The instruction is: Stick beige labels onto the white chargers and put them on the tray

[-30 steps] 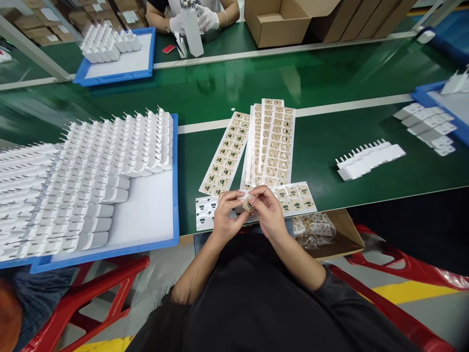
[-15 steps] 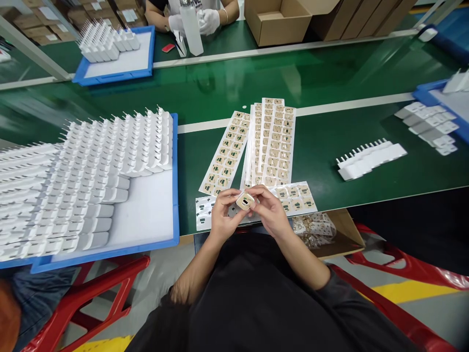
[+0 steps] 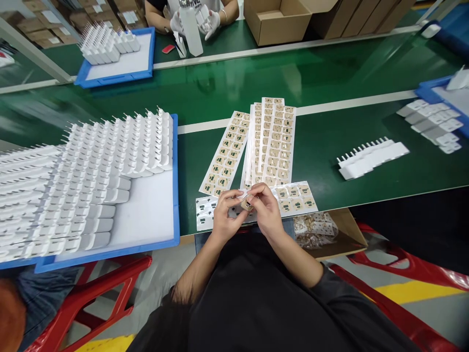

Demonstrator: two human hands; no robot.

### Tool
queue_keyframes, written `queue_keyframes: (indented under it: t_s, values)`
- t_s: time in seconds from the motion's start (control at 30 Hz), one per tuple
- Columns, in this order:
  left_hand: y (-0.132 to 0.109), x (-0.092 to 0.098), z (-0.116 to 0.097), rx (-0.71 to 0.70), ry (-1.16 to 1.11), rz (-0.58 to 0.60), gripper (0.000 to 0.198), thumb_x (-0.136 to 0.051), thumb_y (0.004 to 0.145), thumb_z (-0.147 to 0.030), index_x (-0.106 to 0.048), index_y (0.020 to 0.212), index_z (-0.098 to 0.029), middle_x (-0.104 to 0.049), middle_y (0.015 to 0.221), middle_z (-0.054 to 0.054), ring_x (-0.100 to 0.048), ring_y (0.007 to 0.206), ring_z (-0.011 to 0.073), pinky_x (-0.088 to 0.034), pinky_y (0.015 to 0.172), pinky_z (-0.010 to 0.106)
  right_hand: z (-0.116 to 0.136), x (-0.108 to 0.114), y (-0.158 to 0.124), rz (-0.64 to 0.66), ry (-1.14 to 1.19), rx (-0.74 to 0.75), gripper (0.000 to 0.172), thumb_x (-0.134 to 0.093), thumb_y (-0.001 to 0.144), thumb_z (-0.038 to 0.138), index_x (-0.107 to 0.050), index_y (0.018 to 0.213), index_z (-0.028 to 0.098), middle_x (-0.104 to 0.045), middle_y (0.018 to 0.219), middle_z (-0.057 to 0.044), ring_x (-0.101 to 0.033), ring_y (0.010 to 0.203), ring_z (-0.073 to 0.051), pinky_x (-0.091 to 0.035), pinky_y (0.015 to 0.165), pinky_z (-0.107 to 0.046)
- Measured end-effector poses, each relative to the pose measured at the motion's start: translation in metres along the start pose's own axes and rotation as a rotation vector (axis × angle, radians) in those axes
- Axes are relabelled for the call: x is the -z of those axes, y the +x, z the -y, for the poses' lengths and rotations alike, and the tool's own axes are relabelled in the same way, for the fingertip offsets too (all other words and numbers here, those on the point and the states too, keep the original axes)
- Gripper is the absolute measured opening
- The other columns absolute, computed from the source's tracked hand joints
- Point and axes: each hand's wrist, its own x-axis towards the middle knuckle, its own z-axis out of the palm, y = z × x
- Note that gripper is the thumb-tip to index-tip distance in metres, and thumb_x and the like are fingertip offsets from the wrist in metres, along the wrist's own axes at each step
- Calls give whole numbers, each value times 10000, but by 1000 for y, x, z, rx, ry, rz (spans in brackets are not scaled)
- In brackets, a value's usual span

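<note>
Just below the middle of the frame, a small tan-faced piece [image 3: 247,203] is held up over the near edge of the green desk [image 3: 322,166]. Both hands are closed on it: the left hand [image 3: 226,215] pinches one side, the right hand [image 3: 269,211] the other — a two-sided hold that probably steadies so small a thing and leaves part of its face in sight. What lies on its underside cannot be told.

Beneath the fingers a sticker sheet [image 3: 298,198] lies crosswise along the edge, likely so that its tan labels need only a short reach. Beyond it, toward the frame's centre, overlapping label strips [image 3: 279,146] and one slanted strip [image 3: 226,154] fan out, presumably to save room.

At the left, white blocks [image 3: 106,161] stand packed in rows in a blue tray [image 3: 176,205], thin pins up — a tidy order that perhaps guards the pins. Right of centre, another row of blocks [image 3: 373,159] lies on the desk, well apart from the hands. At the top, a co-worker's gloved hands [image 3: 210,23] hold white parts.
</note>
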Motion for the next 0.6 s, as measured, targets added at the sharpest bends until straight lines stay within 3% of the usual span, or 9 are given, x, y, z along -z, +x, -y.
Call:
queue_keyframes:
  t_s: [0.27,0.4,0.6]
  values:
    - [1,-1,-2,-30,34,1,367,-754,837,-109,-578,1112,-276,-670,1161,60,-659,1070,205,-564,889,396,-3,1,0,-22,12,6,22,-668,826,237,-648,819,242,-532,832,15,-502,746,-139,-439,679,-289]
    - [-1,0,0,30,-15,-4,362,-776,839,-135,-578,1112,-268,-668,1185,67,-663,1105,214,-548,929,414,4,10,3,60,-57,34,107,-606,862,208,-704,873,249,-579,904,-11,-558,777,-148,-455,618,-277]
    - [-2,-1,1,67,-86,33,366,-780,853,-161,-575,1140,-259,-670,1198,80,-665,1132,223,-544,961,432,30,34,16,239,-482,324,83,-657,940,285,-732,960,256,-689,879,-43,-608,792,-186,-505,689,-347]
